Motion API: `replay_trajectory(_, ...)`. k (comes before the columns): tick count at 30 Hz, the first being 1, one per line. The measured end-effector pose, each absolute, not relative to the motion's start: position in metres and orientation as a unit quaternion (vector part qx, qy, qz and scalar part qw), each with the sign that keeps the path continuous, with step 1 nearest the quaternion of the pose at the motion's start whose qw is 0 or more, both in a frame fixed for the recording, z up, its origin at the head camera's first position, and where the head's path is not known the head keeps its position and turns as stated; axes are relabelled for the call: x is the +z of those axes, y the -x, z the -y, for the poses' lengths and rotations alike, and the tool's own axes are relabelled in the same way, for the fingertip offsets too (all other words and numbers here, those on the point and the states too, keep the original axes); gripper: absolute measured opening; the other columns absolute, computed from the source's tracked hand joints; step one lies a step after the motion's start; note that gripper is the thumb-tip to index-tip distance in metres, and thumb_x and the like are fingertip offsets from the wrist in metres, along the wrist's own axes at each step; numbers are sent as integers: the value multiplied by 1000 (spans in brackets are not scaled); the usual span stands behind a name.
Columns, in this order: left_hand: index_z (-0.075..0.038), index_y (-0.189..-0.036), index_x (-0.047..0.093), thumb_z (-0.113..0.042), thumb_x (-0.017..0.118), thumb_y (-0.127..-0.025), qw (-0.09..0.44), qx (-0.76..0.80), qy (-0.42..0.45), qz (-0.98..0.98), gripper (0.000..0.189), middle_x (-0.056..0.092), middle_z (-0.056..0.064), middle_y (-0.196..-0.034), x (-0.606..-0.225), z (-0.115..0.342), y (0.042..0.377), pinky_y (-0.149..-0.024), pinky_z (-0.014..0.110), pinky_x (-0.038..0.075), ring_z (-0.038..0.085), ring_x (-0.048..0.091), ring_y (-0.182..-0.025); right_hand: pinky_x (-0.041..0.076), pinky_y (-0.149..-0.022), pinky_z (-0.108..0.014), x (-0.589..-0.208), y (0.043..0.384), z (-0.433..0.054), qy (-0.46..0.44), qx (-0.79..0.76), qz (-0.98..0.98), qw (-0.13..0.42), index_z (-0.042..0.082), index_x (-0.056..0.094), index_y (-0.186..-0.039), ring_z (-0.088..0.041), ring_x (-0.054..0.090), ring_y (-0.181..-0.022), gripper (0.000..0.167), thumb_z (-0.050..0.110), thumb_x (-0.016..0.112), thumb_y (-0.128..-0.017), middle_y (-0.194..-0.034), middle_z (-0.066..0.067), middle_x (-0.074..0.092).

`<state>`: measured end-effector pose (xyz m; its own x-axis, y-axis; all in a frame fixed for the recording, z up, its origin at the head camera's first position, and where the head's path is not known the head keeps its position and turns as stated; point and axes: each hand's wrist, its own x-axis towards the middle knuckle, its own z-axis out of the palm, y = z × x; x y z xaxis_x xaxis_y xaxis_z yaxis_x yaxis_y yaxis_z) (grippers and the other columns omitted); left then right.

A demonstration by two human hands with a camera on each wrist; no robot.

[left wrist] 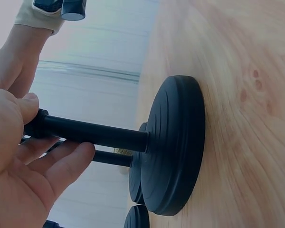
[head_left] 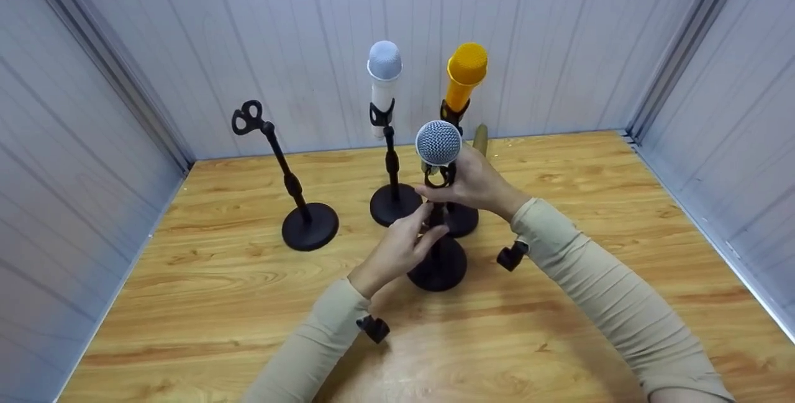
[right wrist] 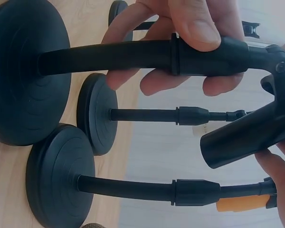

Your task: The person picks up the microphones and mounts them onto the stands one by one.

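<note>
A black microphone with a silver mesh head (head_left: pixel 438 142) sits tilted in the clip of the nearest black microphone stand (head_left: pixel 438 269). My right hand (head_left: pixel 481 181) holds the microphone's body up at the clip, its fingers partly hidden behind it. Lower down, my left hand (head_left: pixel 400 246) grips the stand's pole, thumb on one side and fingers round the other at the collar (right wrist: pixel 209 56). The microphone's black lower end (right wrist: pixel 240 137) sticks out below the clip in the right wrist view. The round base (left wrist: pixel 175 147) stands flat on the wooden table.
Behind stand a white microphone (head_left: pixel 385 74) and a yellow microphone (head_left: pixel 466 74), each in a black stand. At left is a stand with a bare clip (head_left: pixel 248 118). An olive-gold rod-shaped thing (head_left: pixel 481 140) lies partly hidden near the back wall (head_left: pixel 273 36).
</note>
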<state>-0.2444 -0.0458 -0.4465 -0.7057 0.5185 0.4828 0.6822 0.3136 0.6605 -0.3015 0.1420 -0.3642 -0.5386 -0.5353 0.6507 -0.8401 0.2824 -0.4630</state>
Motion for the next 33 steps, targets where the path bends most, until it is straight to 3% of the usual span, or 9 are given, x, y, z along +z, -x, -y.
replay_trajectory(6,0,-132,53,-30,54,-107,43,-467,347,812,39,72,10,-100,-447,47,242,-80,29,58,18,72,-96,47,-102,-41,-363,302,-141,-438,394,783,202,-3,52,-135,-24,61,-111,73,26,89,-80,-122,-14,64)
replay_trajectory(13,-7,-136,51,-34,50,-108,21,-471,331,818,38,68,9,-86,-448,47,239,-73,29,55,18,67,-78,51,-98,-39,-364,303,-140,-435,377,786,226,-4,55,-132,-24,64,-108,72,29,90,-78,-120,-14,66)
replay_trajectory(20,-7,-144,47,-32,50,-109,6,-484,333,809,43,73,12,-96,-449,46,240,-83,32,57,22,71,-92,53,-94,-39,-366,303,-141,-438,373,780,247,-3,58,-128,-22,65,-103,68,29,91,-77,-116,-12,68)
replay_trajectory(26,-5,-145,46,-31,49,-109,3,-487,332,808,45,72,14,-94,-448,45,239,-84,32,57,23,71,-89,53,-93,-39,-366,303,-142,-436,382,774,255,-3,60,-122,-23,66,-101,63,26,91,-76,-111,-12,69)
replay_trajectory(33,-3,-141,50,-30,51,-108,28,-474,334,814,42,74,7,-110,-448,45,238,-88,31,57,12,69,-106,56,-89,-39,-368,301,-143,-441,384,760,285,-6,63,-117,-26,69,-97,59,22,92,-74,-106,-16,70)
